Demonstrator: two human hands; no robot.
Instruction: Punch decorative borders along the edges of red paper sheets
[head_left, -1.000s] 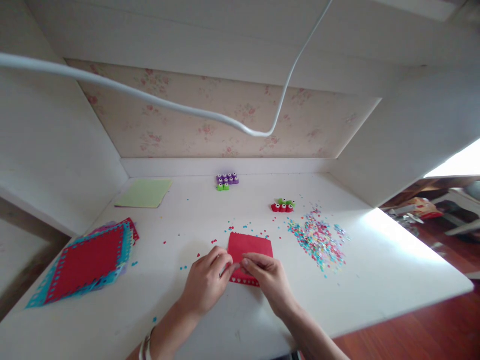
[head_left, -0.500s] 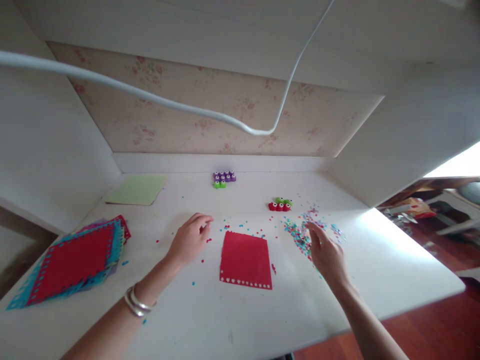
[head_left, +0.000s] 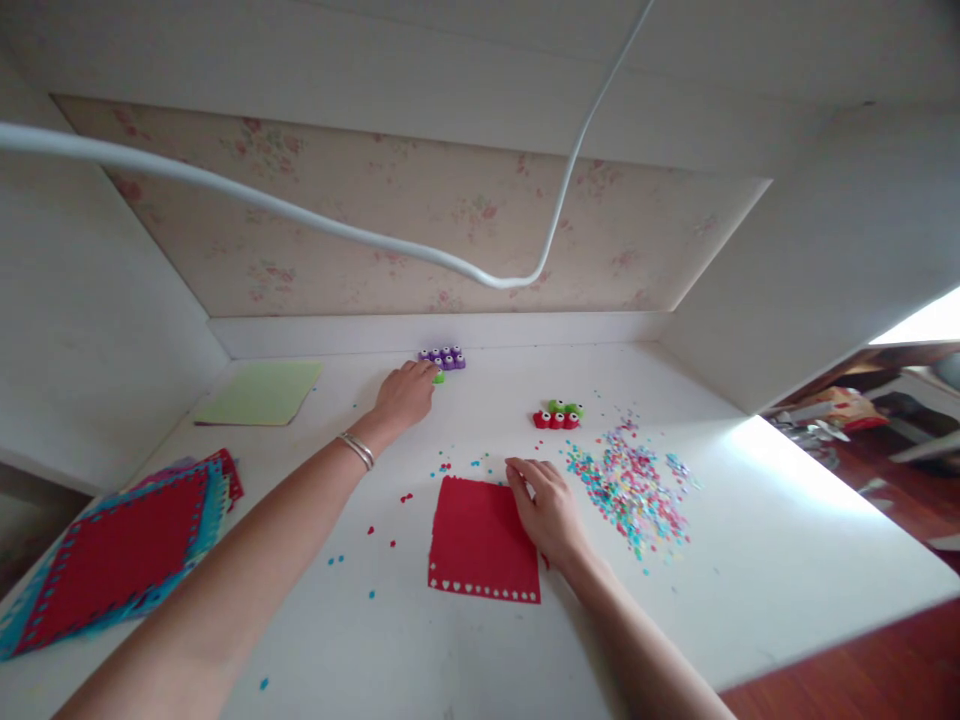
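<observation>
My left hand [head_left: 406, 394] reaches to the back of the desk, its fingers curled over one of the small green paper punches. Another green paper punch [head_left: 439, 377] shows beside the fingertips, in front of several purple paper punches [head_left: 448, 360]. In front of me lies a square red paper sheet [head_left: 480, 535], with small punched shapes along its near edge and at its near left corner. My right hand [head_left: 546, 505] rests over the sheet's right edge near the far corner, thumb apart from the fingers, gripping nothing visible.
Red paper punches [head_left: 556, 421] and green ones stand right of centre. Punched confetti [head_left: 637, 480] is heaped at the right, with loose bits around the sheet. Edge-punched sheets [head_left: 124, 545] are stacked at the left, behind them pale green paper [head_left: 262, 393]. A white cable [head_left: 337, 228] hangs across the view.
Both hands left the red sheet, which now lies flat. My left hand moved forward to the green punches. My right hand went out over the confetti, then came back to the sheet's right edge.
</observation>
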